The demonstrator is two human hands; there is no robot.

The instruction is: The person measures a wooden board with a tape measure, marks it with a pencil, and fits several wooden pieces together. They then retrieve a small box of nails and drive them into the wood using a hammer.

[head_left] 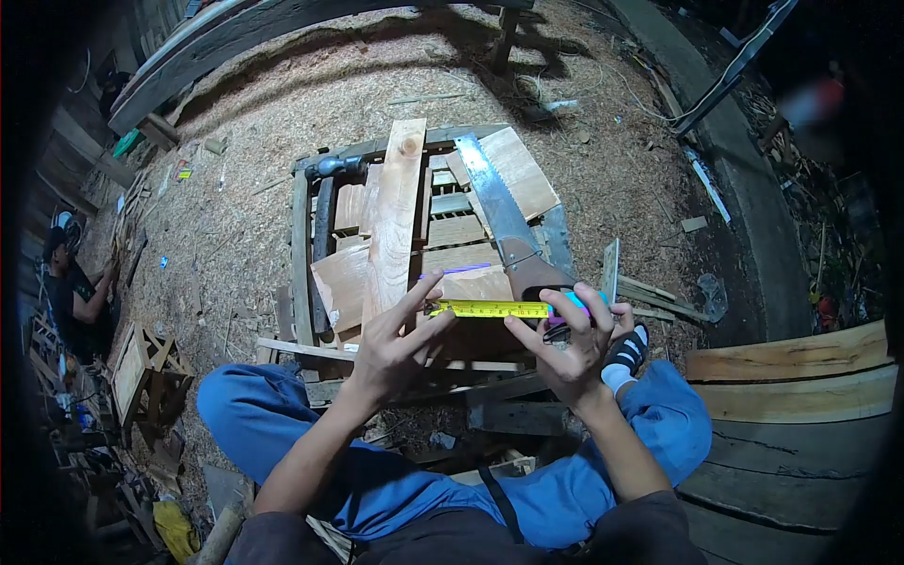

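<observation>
A yellow tape measure blade stretches level between my two hands, above the low wooden workbench. Its end is pinched in the fingers of my left hand. My right hand grips the blue and purple case, mostly covered by the fingers. Beneath the blade lies a long plank with a knot near its far end. To its right rests a handsaw, its brown handle partly behind my right hand. A hammer lies along the bench's left side. A purple, thin pen-like object lies just beyond the blade.
Thin wooden boards lie on the slatted bench. Sawdust covers the ground. At right are thick planks; at left, a small wooden frame. Another person sits at far left. A long beam crosses the back.
</observation>
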